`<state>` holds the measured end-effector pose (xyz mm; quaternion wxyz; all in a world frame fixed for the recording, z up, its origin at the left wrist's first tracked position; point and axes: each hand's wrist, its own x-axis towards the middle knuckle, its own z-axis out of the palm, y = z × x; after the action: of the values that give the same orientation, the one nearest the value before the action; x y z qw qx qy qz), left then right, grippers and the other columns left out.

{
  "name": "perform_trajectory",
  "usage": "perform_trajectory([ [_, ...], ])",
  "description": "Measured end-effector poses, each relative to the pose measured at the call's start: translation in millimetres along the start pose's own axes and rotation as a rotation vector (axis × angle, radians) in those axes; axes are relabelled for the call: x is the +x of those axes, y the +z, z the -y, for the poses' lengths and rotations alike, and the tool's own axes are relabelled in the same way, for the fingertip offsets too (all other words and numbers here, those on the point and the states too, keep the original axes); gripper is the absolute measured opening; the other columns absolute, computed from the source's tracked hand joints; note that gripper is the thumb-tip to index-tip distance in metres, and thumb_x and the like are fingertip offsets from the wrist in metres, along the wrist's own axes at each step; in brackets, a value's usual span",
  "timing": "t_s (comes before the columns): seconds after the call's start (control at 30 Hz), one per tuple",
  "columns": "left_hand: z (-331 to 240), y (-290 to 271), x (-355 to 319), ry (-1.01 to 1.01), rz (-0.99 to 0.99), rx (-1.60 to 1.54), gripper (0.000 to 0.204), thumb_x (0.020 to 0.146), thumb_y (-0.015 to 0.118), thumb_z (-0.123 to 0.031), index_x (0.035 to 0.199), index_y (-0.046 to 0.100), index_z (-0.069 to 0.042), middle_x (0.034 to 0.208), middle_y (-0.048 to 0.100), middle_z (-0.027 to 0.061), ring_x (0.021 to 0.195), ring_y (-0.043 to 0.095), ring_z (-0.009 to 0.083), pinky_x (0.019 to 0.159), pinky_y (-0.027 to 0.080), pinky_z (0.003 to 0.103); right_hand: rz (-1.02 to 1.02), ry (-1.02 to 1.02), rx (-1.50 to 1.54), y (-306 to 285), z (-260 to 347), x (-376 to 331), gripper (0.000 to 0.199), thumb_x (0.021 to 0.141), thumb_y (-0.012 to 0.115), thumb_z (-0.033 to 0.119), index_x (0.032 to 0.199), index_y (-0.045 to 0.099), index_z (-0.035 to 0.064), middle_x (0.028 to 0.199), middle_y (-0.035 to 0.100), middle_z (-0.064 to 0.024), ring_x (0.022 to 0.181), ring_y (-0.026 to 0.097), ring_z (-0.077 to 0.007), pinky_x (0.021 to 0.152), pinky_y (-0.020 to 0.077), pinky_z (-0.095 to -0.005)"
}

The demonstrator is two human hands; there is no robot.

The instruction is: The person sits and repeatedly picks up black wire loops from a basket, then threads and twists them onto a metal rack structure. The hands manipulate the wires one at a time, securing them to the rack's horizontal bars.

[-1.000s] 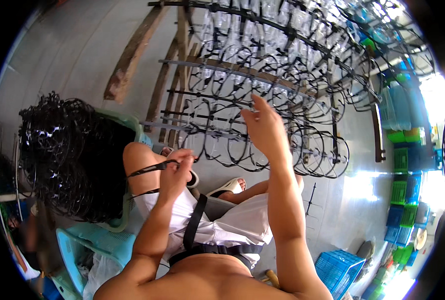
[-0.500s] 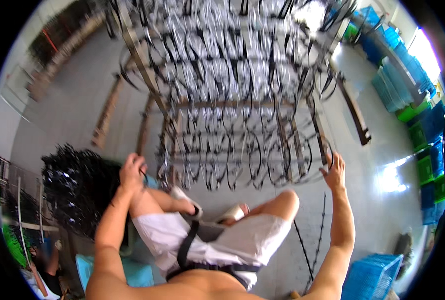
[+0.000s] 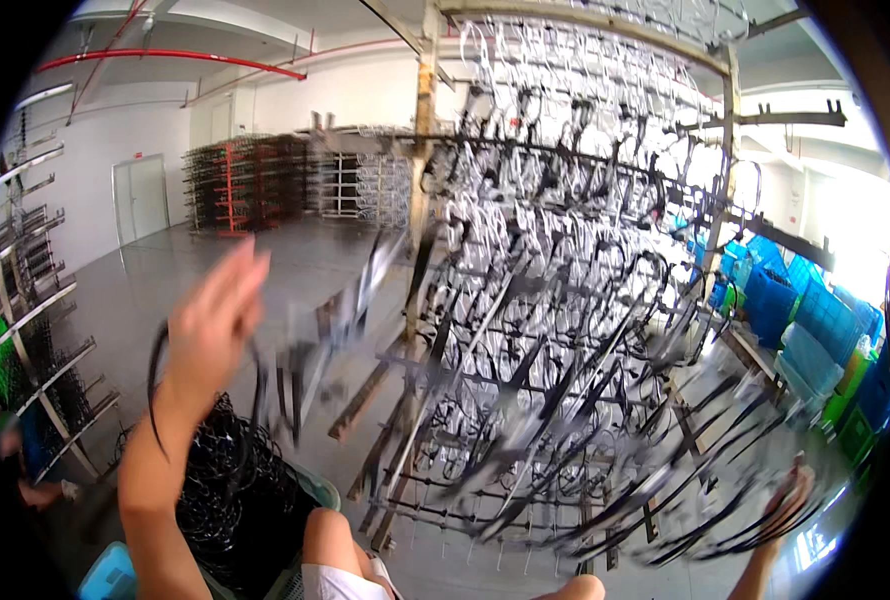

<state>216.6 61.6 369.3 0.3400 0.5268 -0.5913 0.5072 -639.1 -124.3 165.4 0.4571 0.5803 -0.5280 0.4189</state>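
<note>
My left hand (image 3: 215, 315) is raised at the left, blurred, with its fingers stretched out and nothing visible in them. A thin black loop (image 3: 155, 375) hangs around or just behind its wrist; which, I cannot tell. Far to the right, my right hand (image 3: 793, 495) is smeared by motion beside a sweep of blurred black loops (image 3: 655, 490). Whether its fingers grip them is hidden. Before me stands a tall metal rack (image 3: 423, 190) hung with rows of black and clear loop-shaped pieces (image 3: 555, 240). A large heap of shiny black loops (image 3: 230, 470) lies beside my left forearm.
Blue and green crates (image 3: 765, 295) line the right side. At far left is another rack (image 3: 25, 350) with angled bars. Loaded racks (image 3: 245, 185) stand at the back near a door (image 3: 140, 198). A light-blue bin (image 3: 110, 575) sits at the lower left.
The view has tilted up and turned left. My left hand has risen from beside the heap with fingers stretched. Black loops near my right hand now streak with motion.
</note>
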Motion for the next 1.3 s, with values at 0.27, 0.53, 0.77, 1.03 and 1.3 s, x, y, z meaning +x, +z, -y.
perform_trajectory([
  [0.27,71,-41,287,0.018,-0.292,0.13,0.031,0.087,0.061,-0.028,0.112,0.063,-0.009,0.104,0.064,0.0107,0.095,0.061,0.0299,0.079,0.048,0.035,-0.465,-0.04,-0.169,-6,-38,277,0.027,0.093,0.045,0.012,0.113,0.051,-0.0061,0.108,0.054,-0.0278,0.104,0.051,-0.0412,0.088,0.0414,-0.0455],
  [0.53,169,-26,412,-0.013,0.055,-0.488,0.029,0.081,0.07,-0.026,0.105,0.068,-0.008,0.096,0.069,0.0049,0.088,0.063,0.0147,0.079,0.048,0.027,-0.234,-0.126,0.094,-18,-3,434,0.032,0.094,0.048,0.004,0.125,0.049,0.0008,0.117,0.056,-0.0195,0.111,0.054,-0.0321,0.092,0.0427,-0.0391],
  [0.77,237,59,459,-0.2,0.5,-0.589,0.034,0.074,0.073,-0.033,0.102,0.071,-0.013,0.107,0.067,0.0076,0.098,0.06,0.0172,0.086,0.046,0.03,-0.069,-0.139,0.122,-54,142,511,0.023,0.088,0.053,0.002,0.111,0.056,-0.0011,0.097,0.057,-0.0186,0.091,0.056,-0.0344,0.08,0.0453,-0.0397],
  [1.03,233,169,476,-0.512,0.659,-0.713,0.037,0.086,0.056,-0.042,0.106,0.068,-0.013,0.102,0.067,0.006,0.09,0.059,0.0179,0.079,0.045,0.033,0.077,-0.135,0.083,-71,187,596,0.03,0.075,0.06,-0.007,0.104,0.059,0.0022,0.093,0.056,-0.0151,0.085,0.056,-0.0333,0.074,0.0467,-0.0406],
  [1.3,183,153,444,-0.703,0.7,-0.876,0.047,0.087,0.053,-0.046,0.113,0.061,-0.008,0.102,0.059,0.007,0.093,0.053,0.0162,0.083,0.041,0.03,0.533,-0.02,-0.131,-14,154,663,0.019,0.09,0.053,0.021,0.087,0.062,0.0038,0.087,0.057,-0.0186,0.08,0.055,-0.0379,0.07,0.0443,-0.0459],
])
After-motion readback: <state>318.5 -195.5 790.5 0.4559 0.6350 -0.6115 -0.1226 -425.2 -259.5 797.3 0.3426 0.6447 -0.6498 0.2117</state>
